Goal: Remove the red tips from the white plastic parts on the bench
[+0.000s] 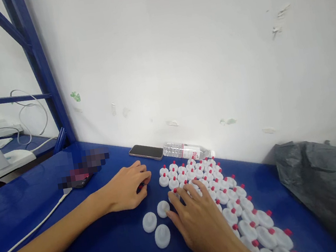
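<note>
My left hand (129,187) rests on the blue table with its fingers curled; a bit of red shows in the gap between thumb and fingers, probably a small red cap, mostly covered. My right hand (198,210) lies palm down over a crowd of white round plastic pieces with red caps (232,216), its fingers spread. The index fingertip touches one capped piece (174,193), partly hidden beneath it. Beside the right thumb is a white piece without a cap (163,209). Two more uncapped pieces, one (150,222) and another (162,236), lie to its left.
A phone (146,152) and a clear plastic bottle (187,151) lie along the wall. At left are a partly blurred-out device (83,178) on a white cable (29,231) and a power strip (12,162). A dark plastic bag (324,182) stands at right.
</note>
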`<state>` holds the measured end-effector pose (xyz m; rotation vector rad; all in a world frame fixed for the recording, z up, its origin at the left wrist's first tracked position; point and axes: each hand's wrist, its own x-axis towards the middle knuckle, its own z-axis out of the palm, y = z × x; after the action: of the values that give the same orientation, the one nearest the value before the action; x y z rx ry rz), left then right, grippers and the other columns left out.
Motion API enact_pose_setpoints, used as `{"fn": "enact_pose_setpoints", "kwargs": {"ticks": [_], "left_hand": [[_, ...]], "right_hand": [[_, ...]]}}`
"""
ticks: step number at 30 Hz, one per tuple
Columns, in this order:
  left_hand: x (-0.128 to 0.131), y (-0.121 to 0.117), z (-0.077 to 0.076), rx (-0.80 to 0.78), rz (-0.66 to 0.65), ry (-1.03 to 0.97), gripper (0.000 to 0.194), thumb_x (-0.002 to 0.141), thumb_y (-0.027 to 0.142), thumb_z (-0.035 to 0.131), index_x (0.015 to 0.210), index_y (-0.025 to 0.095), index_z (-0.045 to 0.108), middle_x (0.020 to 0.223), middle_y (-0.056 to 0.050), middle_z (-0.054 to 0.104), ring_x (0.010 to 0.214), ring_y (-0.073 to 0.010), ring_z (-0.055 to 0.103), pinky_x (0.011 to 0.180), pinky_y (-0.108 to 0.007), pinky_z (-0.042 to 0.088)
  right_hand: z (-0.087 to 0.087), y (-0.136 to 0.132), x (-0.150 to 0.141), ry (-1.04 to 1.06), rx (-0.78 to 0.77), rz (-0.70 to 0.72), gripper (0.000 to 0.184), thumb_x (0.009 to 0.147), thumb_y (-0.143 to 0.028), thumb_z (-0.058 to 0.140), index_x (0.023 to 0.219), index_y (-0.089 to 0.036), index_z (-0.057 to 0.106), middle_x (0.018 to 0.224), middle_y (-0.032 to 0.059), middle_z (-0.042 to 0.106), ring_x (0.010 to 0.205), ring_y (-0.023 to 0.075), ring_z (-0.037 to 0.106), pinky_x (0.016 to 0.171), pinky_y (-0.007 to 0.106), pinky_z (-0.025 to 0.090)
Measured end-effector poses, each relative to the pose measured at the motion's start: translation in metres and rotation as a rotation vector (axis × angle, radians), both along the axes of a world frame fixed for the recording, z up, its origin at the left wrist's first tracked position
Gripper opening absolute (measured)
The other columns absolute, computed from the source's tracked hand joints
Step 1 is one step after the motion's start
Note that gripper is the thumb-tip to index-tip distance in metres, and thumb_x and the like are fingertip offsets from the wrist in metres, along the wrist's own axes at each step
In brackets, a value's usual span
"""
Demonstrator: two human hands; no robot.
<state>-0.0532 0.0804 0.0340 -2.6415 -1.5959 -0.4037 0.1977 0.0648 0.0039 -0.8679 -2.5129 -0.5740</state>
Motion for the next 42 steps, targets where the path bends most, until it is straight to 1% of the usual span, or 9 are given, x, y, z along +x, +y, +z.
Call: {"fn": "enact_pose_setpoints", "kwargs": {"ticks": [6,8,12,18,24,27,32,34,42], "left_hand": [[-0.001,-0.001,0.004,0.106,-0.051,-0.135,0.016,0.096,0.015,0.039,0.088,0.023,0.051,0.089,-0.002,0.060,0.087,-0.0234,0.049,0.069,-0.036,0.037],[0.003,-0.006,0.006,0.141,-0.090,-0.178,0.018,0.101,0.021,0.035,0.090,0.024,0.050,0.086,-0.001,0.059,0.085,-0.0228,0.048,0.071,-0.037,0.038],[0.017,-0.018,0.008,0.158,-0.173,-0.219,0.007,0.100,0.025,0.045,0.100,0.025,0.052,0.084,0.001,0.060,0.083,-0.0217,0.050,0.068,-0.035,0.039],[0.026,-0.026,0.007,0.158,-0.283,-0.147,0.007,0.100,0.024,0.051,0.106,0.025,0.052,0.091,-0.002,0.063,0.085,-0.0230,0.052,0.063,-0.035,0.040],[0.030,-0.028,0.007,0.171,-0.319,-0.078,0.014,0.101,0.022,0.043,0.088,0.025,0.050,0.083,-0.002,0.059,0.079,-0.0236,0.048,0.057,-0.037,0.035],[0.026,-0.025,0.008,0.160,-0.281,-0.176,0.023,0.101,0.021,0.039,0.079,0.025,0.044,0.073,0.002,0.054,0.074,-0.0213,0.048,0.057,-0.035,0.035],[-0.004,-0.005,0.021,0.291,0.062,-0.412,0.036,0.108,0.024,0.018,0.073,0.026,0.026,0.069,0.004,0.039,0.064,-0.0179,0.041,0.060,-0.034,0.036],[-0.011,0.001,0.023,0.296,0.125,-0.402,0.038,0.109,0.029,0.023,0.071,0.026,0.028,0.065,0.004,0.037,0.066,-0.0196,0.041,0.062,-0.035,0.034],[0.014,-0.007,0.006,0.090,-0.034,-0.135,0.010,0.092,0.021,0.054,0.083,0.025,0.052,0.085,0.000,0.060,0.087,-0.0231,0.051,0.063,-0.035,0.037]], "right_hand": [[0.002,0.003,0.002,0.175,0.014,0.079,0.027,0.100,-0.032,0.059,0.122,-0.018,0.067,0.113,0.0073,0.075,0.106,0.0258,0.067,0.107,0.050,0.040],[0.004,0.003,0.003,0.200,0.013,0.134,0.023,0.099,-0.020,0.055,0.119,-0.018,0.067,0.114,0.0083,0.074,0.106,0.0253,0.068,0.104,0.047,0.044],[0.011,-0.001,0.003,0.203,0.012,0.204,0.041,0.090,0.001,0.045,0.119,-0.019,0.065,0.123,0.0084,0.072,0.110,0.0245,0.068,0.096,0.041,0.053],[0.018,-0.005,0.003,0.235,0.005,0.298,0.037,0.092,-0.001,0.042,0.116,-0.020,0.061,0.123,0.0079,0.073,0.110,0.0252,0.069,0.097,0.041,0.059],[0.015,-0.004,0.001,0.329,-0.058,0.344,0.025,0.095,-0.003,0.046,0.109,-0.020,0.058,0.124,0.0117,0.072,0.111,0.0253,0.070,0.097,0.039,0.060],[0.013,-0.001,0.003,0.337,-0.057,0.350,0.023,0.096,-0.004,0.046,0.108,-0.019,0.058,0.122,0.0113,0.073,0.112,0.0252,0.070,0.098,0.039,0.060],[0.018,0.016,0.021,0.382,-0.016,0.224,0.019,0.098,-0.006,0.050,0.109,-0.019,0.060,0.117,0.0122,0.073,0.113,0.0271,0.069,0.097,0.044,0.060],[0.021,0.023,0.028,0.395,-0.014,0.136,0.019,0.100,-0.011,0.051,0.114,-0.019,0.062,0.114,0.0112,0.072,0.106,0.0261,0.070,0.090,0.042,0.061],[0.019,0.016,0.019,0.250,-0.042,0.180,0.017,0.098,-0.019,0.063,0.114,-0.022,0.067,0.110,0.0068,0.073,0.098,0.0239,0.068,0.092,0.042,0.054]]}}
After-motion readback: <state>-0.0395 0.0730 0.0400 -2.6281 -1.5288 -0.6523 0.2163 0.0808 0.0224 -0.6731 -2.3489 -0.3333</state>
